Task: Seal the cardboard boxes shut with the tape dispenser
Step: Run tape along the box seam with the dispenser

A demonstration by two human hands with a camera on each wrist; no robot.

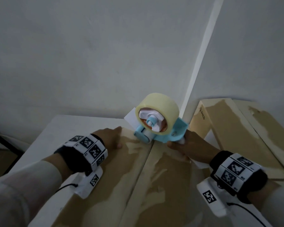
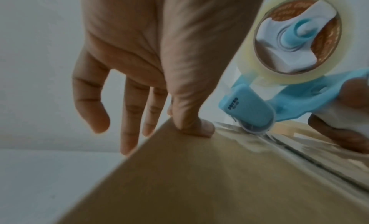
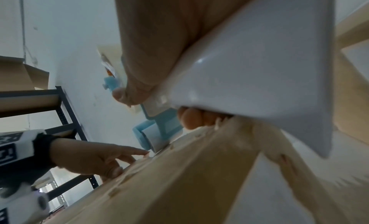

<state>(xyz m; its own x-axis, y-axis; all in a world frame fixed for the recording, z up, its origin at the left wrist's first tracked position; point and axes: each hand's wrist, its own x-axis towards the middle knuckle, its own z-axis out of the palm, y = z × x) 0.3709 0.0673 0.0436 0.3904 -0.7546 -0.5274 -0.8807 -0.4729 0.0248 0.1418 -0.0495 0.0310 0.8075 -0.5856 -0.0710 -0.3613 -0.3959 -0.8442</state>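
A brown cardboard box [image 1: 115, 185] fills the lower middle of the head view, its two top flaps meeting at a centre seam. My right hand [image 1: 185, 149] grips the white handle of a light-blue tape dispenser [image 1: 156, 126] with a clear tape roll. The dispenser's front roller sits on the seam at the box's far edge [image 2: 253, 129]. My left hand [image 1: 110, 136] lies flat on the left flap, thumb [image 2: 199, 127] pressing the cardboard, other fingers straight over the far edge. In the right wrist view the white handle [image 3: 269, 85] hides most of my right hand.
A second cardboard box [image 1: 236, 128] with open flaps stands to the right. A white table [image 1: 56, 133] carries the boxes against a white wall. A dark metal shelf rack [image 3: 66, 116] with cardboard on it stands at the left.
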